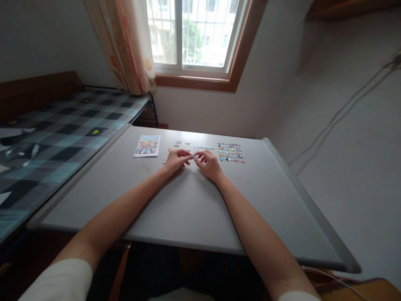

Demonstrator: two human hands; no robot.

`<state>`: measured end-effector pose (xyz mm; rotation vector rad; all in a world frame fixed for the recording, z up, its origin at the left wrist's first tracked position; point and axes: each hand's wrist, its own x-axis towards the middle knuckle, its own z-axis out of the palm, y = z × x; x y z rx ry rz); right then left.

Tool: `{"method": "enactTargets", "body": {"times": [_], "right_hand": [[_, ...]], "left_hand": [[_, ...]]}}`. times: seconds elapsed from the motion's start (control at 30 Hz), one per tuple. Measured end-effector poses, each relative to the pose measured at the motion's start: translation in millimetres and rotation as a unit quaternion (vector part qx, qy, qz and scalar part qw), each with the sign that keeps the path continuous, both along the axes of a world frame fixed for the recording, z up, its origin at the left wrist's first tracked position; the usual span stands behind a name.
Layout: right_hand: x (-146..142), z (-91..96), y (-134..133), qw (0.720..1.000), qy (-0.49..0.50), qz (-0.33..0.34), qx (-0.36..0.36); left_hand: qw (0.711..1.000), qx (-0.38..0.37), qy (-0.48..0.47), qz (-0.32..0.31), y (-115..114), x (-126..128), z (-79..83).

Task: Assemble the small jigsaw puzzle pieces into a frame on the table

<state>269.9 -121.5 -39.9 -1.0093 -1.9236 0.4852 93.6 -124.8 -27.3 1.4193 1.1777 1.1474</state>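
Observation:
My left hand (178,160) and my right hand (208,162) meet over the far middle of the table. Between their fingertips is a small puzzle piece (193,156), pinched from both sides; its picture is too small to make out. Just beyond my right hand lies a joined strip of puzzle pieces (205,147), partly hidden by the fingers. A few loose puzzle pieces (178,143) are scattered past my left hand. To the right, several puzzle pieces (231,152) lie in close rows. A printed picture sheet (148,146) rests flat on the left.
The pale grey table (188,209) has raised side edges. Left of it stands a bed with a checked cover (65,125) and some clear plastic (25,152) on it. Behind are a curtain (125,46) and a window (203,37). A cable (338,113) hangs along the right wall.

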Motion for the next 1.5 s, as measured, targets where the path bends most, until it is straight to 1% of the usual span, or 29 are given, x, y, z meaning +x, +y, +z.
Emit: {"method": "enactTargets", "body": {"times": [0.27,0.47,0.6,0.67,0.73,0.8,0.87,0.93,1.0,1.07,1.2,1.37,1.5], "right_hand": [[-2.2,0.6,-2.0,1.0,0.004,0.012,0.005],[-1.9,0.0,-1.2,1.0,0.008,0.015,-0.003],[-1.6,-1.8,0.3,1.0,0.009,0.02,-0.008],[-1.1,-2.6,1.1,1.0,0.006,0.017,-0.006],[0.0,-3.6,2.0,1.0,-0.003,0.006,-0.005],[1.5,-4.8,3.2,1.0,-0.017,-0.014,-0.01],[3.1,-6.1,4.4,0.999,-0.027,-0.03,-0.017],[4.4,-6.9,5.4,0.998,-0.035,-0.038,-0.021],[4.8,-7.0,5.7,0.998,-0.044,-0.041,-0.022],[4.5,-6.6,5.6,0.997,-0.057,-0.043,-0.024],[3.3,-6.9,6.0,0.996,-0.077,-0.043,-0.022],[3.2,-9.9,7.7,0.997,-0.074,-0.031,-0.008],[4.1,-9.9,7.3,0.998,-0.052,-0.04,-0.024]], "left_hand": [[1.0,0.022,0.011,-0.008,2.1,-0.4,-1.3],[1.0,0.023,0.015,0.003,1.2,-0.5,-1.8],[0.999,0.025,0.022,-0.01,2.3,0.7,-4.9],[0.999,0.032,0.038,-0.014,2.7,0.7,-6.8],[0.995,0.06,0.085,-0.008,2.3,-0.1,-8.3],[0.977,0.117,0.177,0.013,0.7,-1.6,-9.0],[0.939,0.188,0.285,0.034,-1.5,-2.6,-9.5],[0.897,0.245,0.365,0.034,-3.5,-2.4,-10.2],[0.866,0.273,0.419,0.022,-4.9,-1.2,-11.5],[0.845,0.276,0.457,0.015,-5.6,0.2,-12.9],[0.83,0.267,0.489,0.004,-6.3,0.8,-14.8],[0.823,0.269,0.501,0.0,-7.9,-0.2,-13.9],[0.822,0.265,0.504,0.0,-9.2,0.6,-11.3]]}}
